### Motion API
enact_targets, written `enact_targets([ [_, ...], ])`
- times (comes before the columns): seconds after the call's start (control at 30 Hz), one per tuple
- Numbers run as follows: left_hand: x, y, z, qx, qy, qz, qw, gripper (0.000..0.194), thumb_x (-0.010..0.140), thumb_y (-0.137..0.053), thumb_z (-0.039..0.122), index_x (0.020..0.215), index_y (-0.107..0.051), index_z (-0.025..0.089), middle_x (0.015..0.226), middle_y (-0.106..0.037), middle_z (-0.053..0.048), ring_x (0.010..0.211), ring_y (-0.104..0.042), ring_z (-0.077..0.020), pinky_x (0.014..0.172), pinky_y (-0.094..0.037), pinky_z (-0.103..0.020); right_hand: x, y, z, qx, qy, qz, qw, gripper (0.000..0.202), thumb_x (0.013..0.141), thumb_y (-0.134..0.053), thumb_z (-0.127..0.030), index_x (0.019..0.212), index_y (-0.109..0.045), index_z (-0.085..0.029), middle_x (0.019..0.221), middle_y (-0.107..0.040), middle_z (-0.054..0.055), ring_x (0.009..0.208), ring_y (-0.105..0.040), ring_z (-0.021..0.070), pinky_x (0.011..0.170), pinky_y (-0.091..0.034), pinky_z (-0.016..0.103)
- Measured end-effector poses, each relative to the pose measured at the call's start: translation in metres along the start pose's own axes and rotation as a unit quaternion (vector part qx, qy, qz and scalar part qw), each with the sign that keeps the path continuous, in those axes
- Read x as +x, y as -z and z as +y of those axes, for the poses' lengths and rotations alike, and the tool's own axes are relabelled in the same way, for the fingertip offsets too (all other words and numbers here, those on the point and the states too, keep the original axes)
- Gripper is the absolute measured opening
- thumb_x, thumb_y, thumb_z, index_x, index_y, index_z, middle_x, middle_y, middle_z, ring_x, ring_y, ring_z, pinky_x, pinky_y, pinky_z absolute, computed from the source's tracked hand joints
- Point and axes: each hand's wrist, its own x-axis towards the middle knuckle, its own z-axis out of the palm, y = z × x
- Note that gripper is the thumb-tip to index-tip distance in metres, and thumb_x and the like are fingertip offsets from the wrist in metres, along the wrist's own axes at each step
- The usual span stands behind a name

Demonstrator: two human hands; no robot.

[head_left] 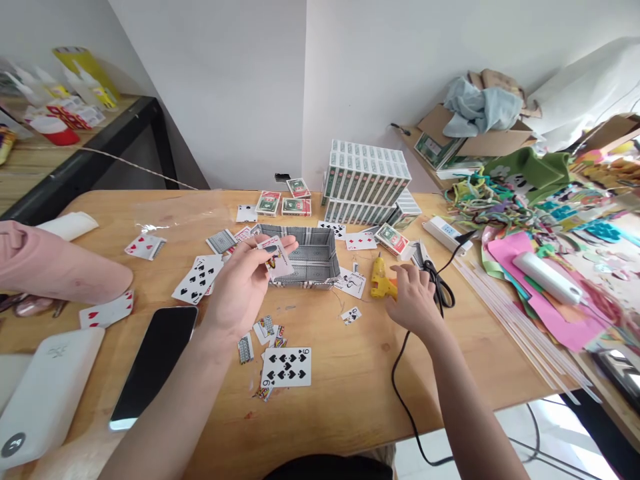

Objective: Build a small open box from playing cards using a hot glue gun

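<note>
A playing card (278,259) is held between the thumb and fingers of my left hand (243,283), over the left end of a tray made of grey-backed cards (315,255). My right hand (413,297) is at the handle of a yellow glue gun (380,277), its fingers curled; whether they grip the handle is hard to make out. The gun lies on the wooden table with its nozzle pointing away from me. Below the tray lie a nine of spades (287,367) and cut card pieces (246,349). A small cut card (351,316) rests between the tray and my right forearm.
Stacked card boxes (367,175) stand behind the tray. A black phone (155,363) and white power bank (53,393) lie at left. Scissors (425,257), a power strip (447,235), a black cable (400,390) and clear glue sticks (520,327) are at right.
</note>
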Motion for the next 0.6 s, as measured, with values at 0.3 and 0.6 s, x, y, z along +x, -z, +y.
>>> enact_targets([
  [0.3,-0.002,-0.003,-0.001,-0.005,0.041,-0.028,0.999,0.005,0.079,-0.059,0.014,0.080,-0.063,0.018,0.094,-0.075,-0.007,0.116,-0.060,-0.0312,0.108,-0.036,-0.050,-0.010,-0.008,-0.046,0.227,0.091,-0.185,0.952,0.011,0.075,-0.062,-0.009,0.080,-0.065,-0.018,0.096,-0.059,0.007,0.091,-0.058,0.0222,0.082,-0.047,0.035],
  [0.6,-0.007,-0.005,-0.003,-0.033,-0.005,-0.065,0.997,0.007,0.086,-0.054,0.016,0.086,-0.059,0.021,0.110,-0.072,-0.009,0.125,-0.054,-0.0286,0.112,-0.027,-0.051,-0.023,0.020,-0.070,0.433,0.012,-0.161,0.887,0.018,0.093,-0.047,-0.031,0.080,-0.053,-0.020,0.069,-0.062,0.000,0.050,-0.056,0.0122,0.049,-0.045,0.024],
])
